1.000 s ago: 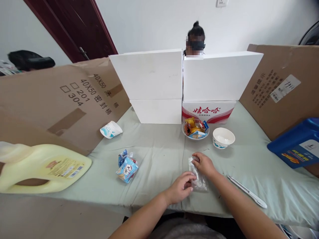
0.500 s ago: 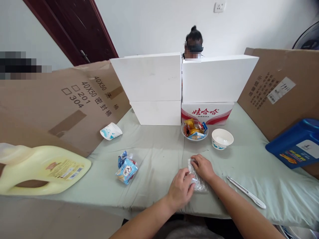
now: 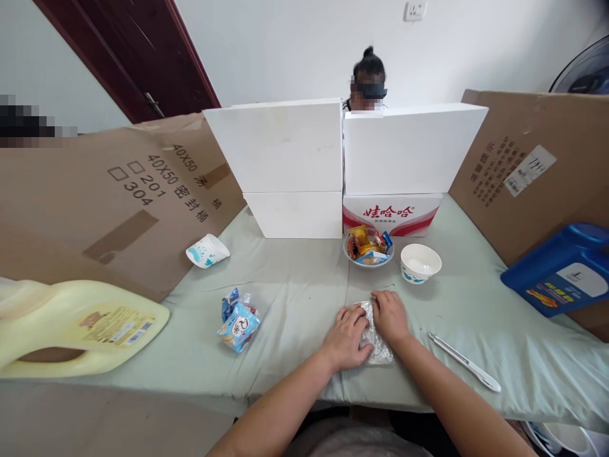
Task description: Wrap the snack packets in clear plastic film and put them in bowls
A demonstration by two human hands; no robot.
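A small crinkled piece of clear plastic (image 3: 379,349), perhaps a folded bag, lies on the table in front of me. My left hand (image 3: 349,336) rests on its left side, palm down, fingers apart and flat. On the other side, my right hand (image 3: 390,317) lies along the upper right edge with its fingers stretched forward; part of the plastic is hidden under both hands. Right of my right forearm are slim white tongs or tweezers (image 3: 464,362). Beyond my hands stand a bowl of wrapped snacks (image 3: 368,261) and a white paper bowl (image 3: 421,263).
Wrapped snacks in a clear bag (image 3: 240,325) lie to the left, near a tipped paper cup (image 3: 208,251). A yellow jug (image 3: 85,324) and a blue bottle (image 3: 561,270) lie at the sides. White boxes (image 3: 290,149) and cardboard panels (image 3: 537,190) enclose the table; a person sits behind.
My left hand has flattened and spread its fingers on the plastic. My right hand's fingers have straightened along its edge. The view has shifted slightly.
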